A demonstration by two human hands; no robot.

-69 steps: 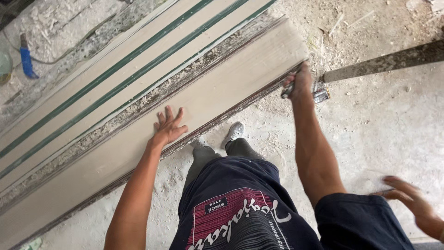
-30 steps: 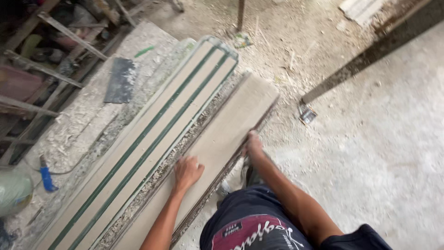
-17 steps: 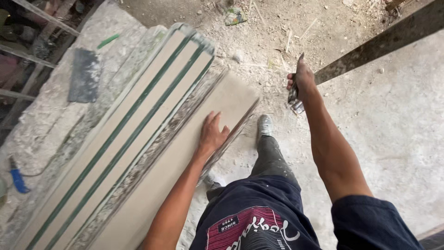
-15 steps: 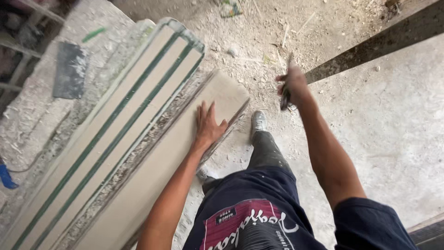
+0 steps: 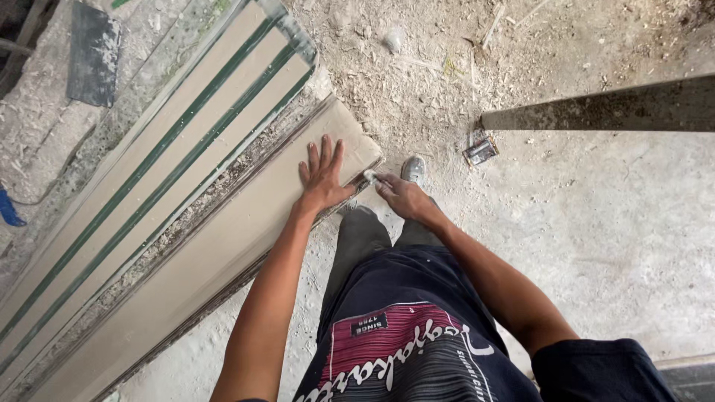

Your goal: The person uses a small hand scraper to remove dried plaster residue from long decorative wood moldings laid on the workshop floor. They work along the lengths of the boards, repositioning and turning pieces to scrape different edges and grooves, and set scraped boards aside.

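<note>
Item: long beige slab [image 5: 194, 275], running from the lower left of the frame up to the centre, lying flat on a dusty bench beside striped panels [image 5: 149, 171] with green lines.

Handling, as judged: stiff and probably heavy for its length; likely brittle at the corners and thin edge. Its dusty face offers little friction, so a flat palm can only steady it. The best hold would be along the long edges, with support near both ends.

Left hand [image 5: 322, 179]: palm down on the slab's near end at frame centre, fingers [image 5: 320, 155] spread wide and straight, holding nothing.

Right hand [image 5: 402, 197]: just right of the slab's corner, fingers curled narrow around a small pale object [image 5: 370, 177], too small to identify, which touches the slab's edge.

Nearby: a small metal piece [image 5: 480, 151] on the floor, right of centre.
</note>
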